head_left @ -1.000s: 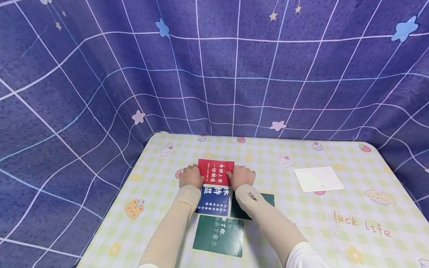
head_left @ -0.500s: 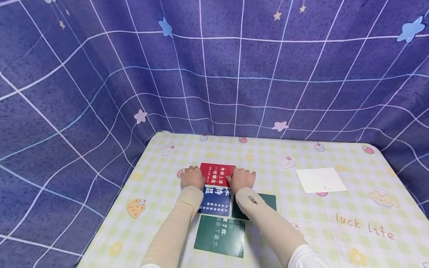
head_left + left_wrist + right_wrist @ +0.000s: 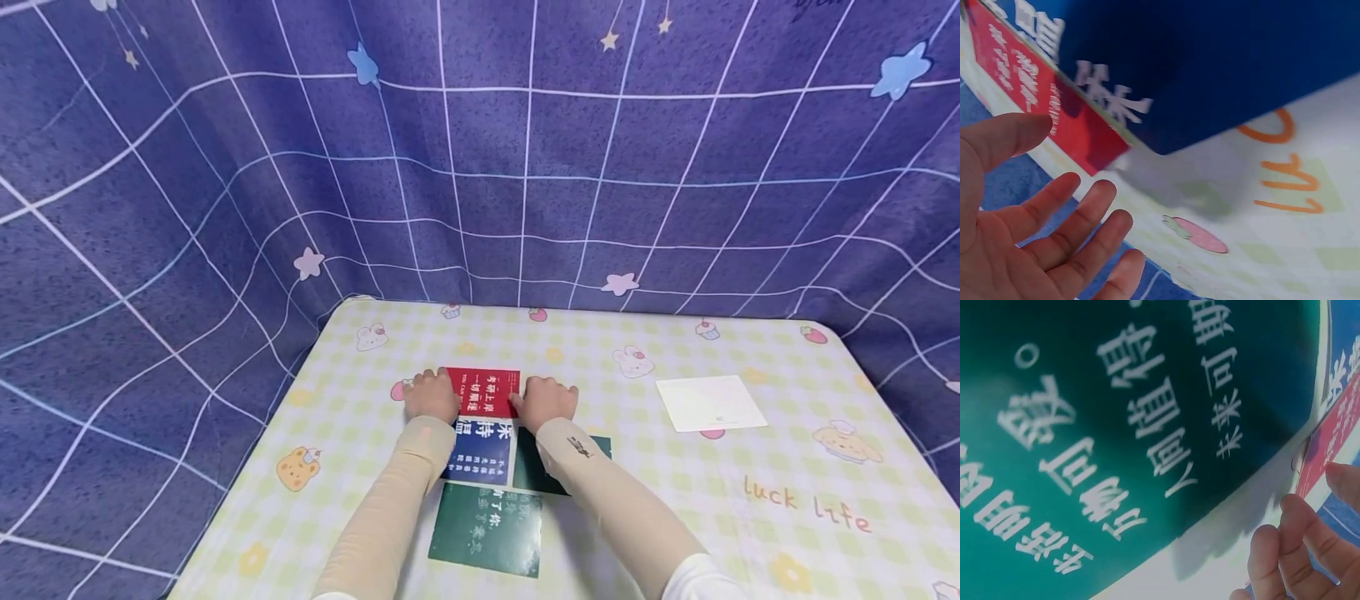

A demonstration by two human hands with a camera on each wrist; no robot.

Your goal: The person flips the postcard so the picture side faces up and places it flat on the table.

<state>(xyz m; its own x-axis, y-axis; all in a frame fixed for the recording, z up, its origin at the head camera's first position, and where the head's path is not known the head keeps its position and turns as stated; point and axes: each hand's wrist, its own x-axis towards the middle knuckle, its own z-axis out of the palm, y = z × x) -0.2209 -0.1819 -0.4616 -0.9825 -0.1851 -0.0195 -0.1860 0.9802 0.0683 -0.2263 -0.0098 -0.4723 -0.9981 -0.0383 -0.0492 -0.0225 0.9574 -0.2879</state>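
Observation:
A red card (image 3: 489,392) with white characters lies at the far end of a group of cards, against a blue card (image 3: 483,454). My left hand (image 3: 432,397) is at its left edge; in the left wrist view the fingers are spread and loosely bent, the thumb over the red card. At its right edge is my right hand (image 3: 549,403), thumb tip on or just above the card. In the right wrist view a gap shows between thumb and forefinger. A dark green card (image 3: 600,444) lies right of the blue one, partly under my right forearm. Nearer me lies another green card (image 3: 486,531).
A white card (image 3: 711,404) lies apart on the right. A pale checked cloth (image 3: 660,500) with printed animals and fruit covers the table. Behind it hangs a blue gridded curtain (image 3: 480,167), which also runs along the left side.
The red card's far edge has come a little nearer to me. My right hand has shifted slightly right, away from the card. The other cards stay put.

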